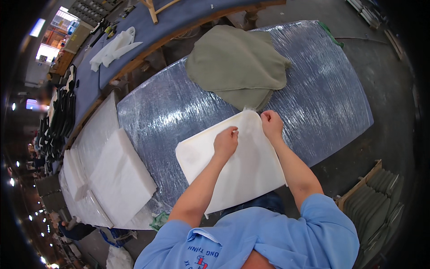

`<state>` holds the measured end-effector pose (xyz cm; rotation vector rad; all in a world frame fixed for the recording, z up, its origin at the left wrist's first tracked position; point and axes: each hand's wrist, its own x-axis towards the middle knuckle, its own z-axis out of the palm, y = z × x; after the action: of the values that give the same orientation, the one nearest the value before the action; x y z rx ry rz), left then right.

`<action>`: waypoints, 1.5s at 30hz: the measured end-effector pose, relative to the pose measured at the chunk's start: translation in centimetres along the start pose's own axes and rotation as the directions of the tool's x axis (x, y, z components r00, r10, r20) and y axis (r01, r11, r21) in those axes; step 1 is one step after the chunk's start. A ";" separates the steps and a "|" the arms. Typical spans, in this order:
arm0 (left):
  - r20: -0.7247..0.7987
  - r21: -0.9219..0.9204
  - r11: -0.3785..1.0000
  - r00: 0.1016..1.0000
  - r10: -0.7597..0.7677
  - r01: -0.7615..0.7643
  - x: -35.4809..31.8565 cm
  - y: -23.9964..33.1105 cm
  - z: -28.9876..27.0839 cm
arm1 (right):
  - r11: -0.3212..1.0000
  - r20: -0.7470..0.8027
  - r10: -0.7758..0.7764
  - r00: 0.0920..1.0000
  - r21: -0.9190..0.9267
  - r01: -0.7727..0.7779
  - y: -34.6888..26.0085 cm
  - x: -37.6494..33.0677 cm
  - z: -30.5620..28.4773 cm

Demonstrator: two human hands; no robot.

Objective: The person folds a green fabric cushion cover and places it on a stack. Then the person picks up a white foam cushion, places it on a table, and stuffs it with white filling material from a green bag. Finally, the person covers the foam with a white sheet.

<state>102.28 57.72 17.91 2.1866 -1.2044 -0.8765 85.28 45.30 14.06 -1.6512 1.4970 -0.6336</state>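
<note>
A white cushion pad [242, 166] with rounded far corners and a thin rim lies in front of me, its near edge at my waist. My left hand [226, 142] is over the middle of the pad, fingers curled in a pinch; whatever they hold is too small to make out. At the far right corner my right hand [272, 124] is closed, fingertips at the pad's edge, seemingly gripping it. Just beyond that corner lies a stack of olive-green fabric pieces [237, 62]. A wispy white tuft shows between the pad and the fabric.
Beneath everything is a table wrapped in shiny plastic film [327, 89]. White batting sheets [121, 166] lie on its left end. A blue-topped bench [165, 22] runs along the far side, bearing a white cloth [114, 48]. Green panels [380, 210] stand in a wooden rack at right.
</note>
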 end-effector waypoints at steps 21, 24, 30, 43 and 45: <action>-0.013 -0.014 0.989 0.989 -0.149 0.149 9.0 1.0 3.5 | 0.997 -0.035 0.019 0.999 -0.072 -0.022 1.3 0.1 3.3; -0.104 0.091 0.994 0.994 -0.046 0.055 8.2 0.3 3.1 | 0.996 0.030 0.093 0.995 0.001 -0.093 0.8 0.5 3.3; 0.126 0.108 0.993 0.992 0.023 -0.037 4.8 2.2 3.3 | 0.971 0.003 0.234 0.972 0.042 -0.234 0.4 3.1 2.4; 0.256 0.153 0.980 0.963 0.087 -0.129 4.1 1.3 4.2 | 0.972 -0.076 0.190 0.979 0.152 -0.176 3.2 5.5 4.3; 0.281 0.173 0.977 0.957 0.069 -0.121 4.2 1.4 4.0 | 0.983 -0.156 0.114 0.981 0.163 -0.089 2.9 5.5 4.1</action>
<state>100.31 52.98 14.87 2.1811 -1.5700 -1.0912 87.86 40.89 8.66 -1.4228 1.5958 -0.8255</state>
